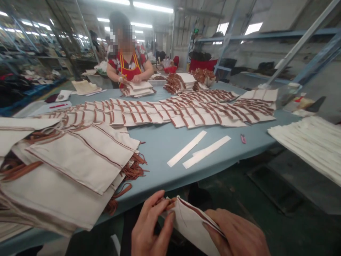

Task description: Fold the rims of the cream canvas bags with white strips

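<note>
Just off the table's near edge, both my hands hold a cream fabric piece (186,224) with brown edging, tilted between them. My left hand (153,227) pinches its left corner, where a bit of brown trim shows between thumb and fingers. Farther right, my right hand (231,231) grips the brown-edged side, thumb on the near face and fingers partly hidden behind. On the left of the table lies a pile of similar cream pieces (82,153), with brown cords (133,167) hanging from its side.
Two white strips (188,147) and a small pink tool (243,138) lie on the blue-covered table (154,153). Overlapping rows of brown-edged pieces (144,112) run across its middle. White fabric (311,142) is stacked at right. A person (130,67) in a red apron works opposite.
</note>
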Demonstrator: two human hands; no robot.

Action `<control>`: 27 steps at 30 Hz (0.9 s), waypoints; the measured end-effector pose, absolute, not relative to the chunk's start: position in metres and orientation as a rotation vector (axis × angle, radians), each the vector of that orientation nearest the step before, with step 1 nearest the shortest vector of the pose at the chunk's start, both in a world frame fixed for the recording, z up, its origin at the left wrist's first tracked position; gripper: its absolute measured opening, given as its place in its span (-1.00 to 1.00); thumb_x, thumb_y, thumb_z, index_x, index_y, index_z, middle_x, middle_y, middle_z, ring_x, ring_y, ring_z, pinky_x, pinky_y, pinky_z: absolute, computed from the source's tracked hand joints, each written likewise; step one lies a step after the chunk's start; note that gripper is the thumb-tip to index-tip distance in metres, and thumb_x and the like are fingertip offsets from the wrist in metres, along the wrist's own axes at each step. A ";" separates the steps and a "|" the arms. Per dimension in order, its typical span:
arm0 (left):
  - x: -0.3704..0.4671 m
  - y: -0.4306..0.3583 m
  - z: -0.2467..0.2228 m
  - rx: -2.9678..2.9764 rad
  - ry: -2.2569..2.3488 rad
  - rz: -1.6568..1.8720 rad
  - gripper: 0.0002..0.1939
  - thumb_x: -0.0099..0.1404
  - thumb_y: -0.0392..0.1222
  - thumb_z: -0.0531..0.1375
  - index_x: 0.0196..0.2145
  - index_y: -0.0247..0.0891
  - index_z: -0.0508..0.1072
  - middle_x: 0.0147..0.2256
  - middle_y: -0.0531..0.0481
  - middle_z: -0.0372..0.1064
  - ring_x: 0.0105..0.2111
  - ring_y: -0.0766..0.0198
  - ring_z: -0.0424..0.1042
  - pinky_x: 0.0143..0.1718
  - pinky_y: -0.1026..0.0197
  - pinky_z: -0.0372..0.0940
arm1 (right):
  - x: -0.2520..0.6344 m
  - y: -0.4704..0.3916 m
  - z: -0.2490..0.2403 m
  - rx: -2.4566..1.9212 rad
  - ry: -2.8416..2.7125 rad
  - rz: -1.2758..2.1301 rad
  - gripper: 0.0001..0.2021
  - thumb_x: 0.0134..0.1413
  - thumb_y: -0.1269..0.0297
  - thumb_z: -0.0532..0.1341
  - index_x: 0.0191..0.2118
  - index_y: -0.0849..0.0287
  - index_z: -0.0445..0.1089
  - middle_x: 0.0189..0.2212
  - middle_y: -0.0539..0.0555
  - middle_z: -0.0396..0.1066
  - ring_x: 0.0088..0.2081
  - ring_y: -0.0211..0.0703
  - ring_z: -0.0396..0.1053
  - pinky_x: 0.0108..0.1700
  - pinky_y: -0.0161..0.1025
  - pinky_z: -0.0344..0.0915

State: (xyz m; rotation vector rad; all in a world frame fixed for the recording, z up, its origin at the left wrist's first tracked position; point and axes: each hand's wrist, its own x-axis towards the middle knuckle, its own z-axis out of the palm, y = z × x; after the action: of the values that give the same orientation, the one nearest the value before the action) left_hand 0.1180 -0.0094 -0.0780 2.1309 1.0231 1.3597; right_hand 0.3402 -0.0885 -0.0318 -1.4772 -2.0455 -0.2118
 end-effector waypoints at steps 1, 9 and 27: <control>0.121 -0.008 -0.078 2.135 1.010 1.336 -0.72 0.36 -0.43 0.27 -0.02 -0.20 0.51 0.02 -0.16 0.55 -0.03 0.18 0.60 0.04 0.25 0.48 | 0.341 -0.088 -0.037 -1.482 -2.031 -0.222 -0.86 0.47 0.34 0.12 -0.08 0.20 0.44 -0.43 0.05 0.57 -0.46 -0.20 0.56 -0.30 -0.33 0.40; 0.132 -0.009 -0.055 1.758 1.112 0.784 -0.79 0.29 -0.04 0.32 -0.15 -0.15 0.57 -0.23 -0.04 0.59 -0.23 0.12 0.56 -0.16 0.24 0.47 | 0.346 -0.071 -0.051 -1.490 -1.940 -0.172 -0.77 0.54 0.30 0.04 -0.19 0.15 0.38 -0.53 -0.01 0.48 -0.53 -0.22 0.47 -0.37 -0.28 0.33; 0.131 0.011 -0.014 1.802 1.021 0.258 -0.75 0.40 -0.11 0.18 -0.40 -0.16 0.57 -0.48 0.08 0.48 -0.42 0.24 0.43 -0.34 0.32 0.26 | 0.319 -0.050 -0.045 -1.301 -1.011 1.635 -0.70 0.15 -0.01 0.23 -0.35 0.11 0.25 -0.48 -0.08 0.17 -0.43 -0.25 0.12 -0.43 -0.33 0.10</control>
State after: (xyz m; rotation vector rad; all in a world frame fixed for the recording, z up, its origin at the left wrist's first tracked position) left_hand 0.1312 0.0109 -0.0142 1.8023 1.0206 0.2582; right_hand 0.3188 -0.0501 -0.0446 -1.3006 -1.0112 1.6353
